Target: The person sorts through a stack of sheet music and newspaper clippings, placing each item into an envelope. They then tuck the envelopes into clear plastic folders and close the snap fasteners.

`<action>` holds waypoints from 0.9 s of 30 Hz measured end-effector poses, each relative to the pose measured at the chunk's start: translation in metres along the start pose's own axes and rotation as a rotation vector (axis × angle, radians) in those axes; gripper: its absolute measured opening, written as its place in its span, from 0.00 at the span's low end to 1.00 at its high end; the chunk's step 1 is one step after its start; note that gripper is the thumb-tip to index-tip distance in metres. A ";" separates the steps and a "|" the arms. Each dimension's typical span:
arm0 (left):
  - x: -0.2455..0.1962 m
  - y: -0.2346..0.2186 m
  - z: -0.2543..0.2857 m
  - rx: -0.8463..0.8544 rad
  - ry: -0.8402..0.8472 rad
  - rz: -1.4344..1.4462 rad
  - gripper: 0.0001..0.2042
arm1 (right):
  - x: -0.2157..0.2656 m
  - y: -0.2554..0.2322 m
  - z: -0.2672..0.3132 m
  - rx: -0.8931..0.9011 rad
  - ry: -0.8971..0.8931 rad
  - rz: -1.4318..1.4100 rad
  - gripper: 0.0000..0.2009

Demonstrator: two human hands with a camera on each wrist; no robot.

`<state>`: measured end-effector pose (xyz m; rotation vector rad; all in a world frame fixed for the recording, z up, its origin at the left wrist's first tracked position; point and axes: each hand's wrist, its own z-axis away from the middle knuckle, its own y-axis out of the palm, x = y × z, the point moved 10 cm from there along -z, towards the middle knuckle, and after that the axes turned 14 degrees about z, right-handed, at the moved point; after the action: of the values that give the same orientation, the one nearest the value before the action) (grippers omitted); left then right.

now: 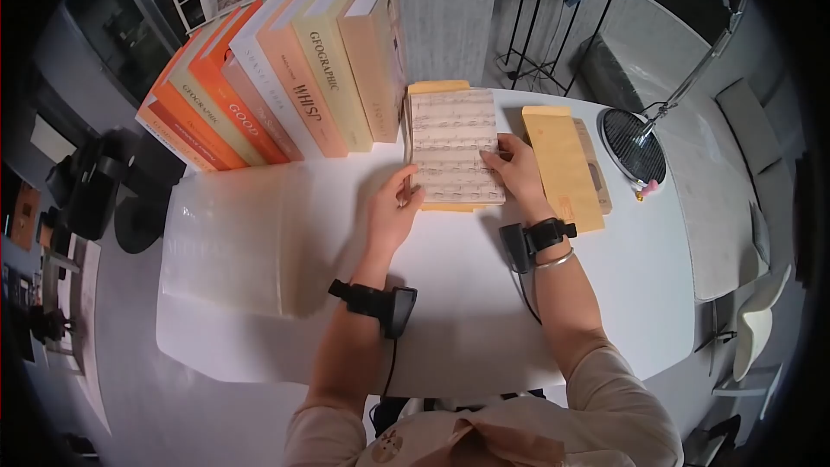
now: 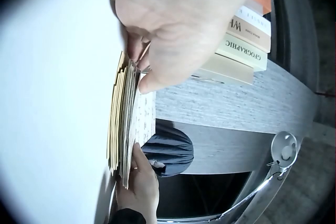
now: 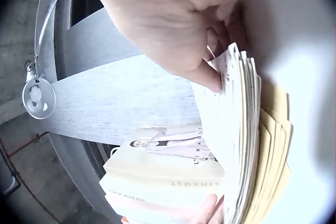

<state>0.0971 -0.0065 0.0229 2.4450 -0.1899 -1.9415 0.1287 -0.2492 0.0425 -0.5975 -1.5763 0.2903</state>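
A stack of sheet music (image 1: 454, 143), printed with rows of notes, lies on top of several yellow envelopes (image 1: 439, 86) whose ends stick out at the far and near sides. My left hand (image 1: 393, 212) grips the stack's left edge near its lower corner, thumb on the top sheet. At the opposite edge my right hand (image 1: 521, 175) holds the stack, its thumb (image 3: 210, 77) pressing the top sheet and its fingers curled at the side. Layered page edges (image 2: 126, 124) show between both hands in the left wrist view.
Another yellow envelope (image 1: 562, 164) lies to the right, over a brown piece. A row of upright books (image 1: 320, 78) stands at the back left. A translucent pouch (image 1: 229, 238) lies at left, and a lamp base (image 1: 633, 147) sits at the right edge of the white table (image 1: 467, 294).
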 end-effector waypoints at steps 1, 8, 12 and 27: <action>0.001 0.000 0.000 0.006 -0.002 -0.014 0.19 | -0.001 -0.001 -0.001 -0.011 -0.009 0.002 0.19; -0.006 0.008 -0.002 0.041 0.068 -0.061 0.21 | 0.000 0.000 -0.002 -0.014 -0.052 0.023 0.19; -0.008 0.012 0.001 0.079 0.177 -0.319 0.21 | 0.009 -0.003 0.001 -0.046 -0.075 0.156 0.21; -0.007 0.017 0.002 0.140 -0.003 -0.034 0.19 | -0.016 -0.001 0.001 0.005 0.148 -0.371 0.22</action>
<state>0.0918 -0.0221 0.0311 2.5471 -0.2961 -2.0108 0.1273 -0.2582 0.0299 -0.3051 -1.5077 -0.0288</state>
